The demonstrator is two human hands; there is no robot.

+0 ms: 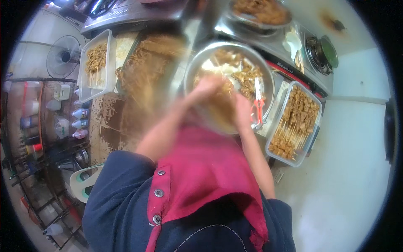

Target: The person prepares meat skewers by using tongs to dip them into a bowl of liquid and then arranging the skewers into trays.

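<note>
A wide steel bowl (271, 75) stands before me with chunks of marinated meat (247, 77) along its far and right sides. My left hand (210, 85) is blurred over the bowl, its fingers closed around a small clump of meat (226, 85). Close beside that clump is my right hand (243, 108), at the near side of the bowl; its fingers are mostly hidden and I cannot tell what they hold. Scissors with orange-red handles (259, 110) rest inside the bowl's right side, blades pointing away from me.
On the right, a plastic container (294, 162) holds meat skewers (299, 116). Another container (108, 69) with skewers (96, 58) stands at left, beside a blurred dark-edged tray of meat (148, 60). Behind are a gas stove (318, 85) and a pan of meat (261, 12).
</note>
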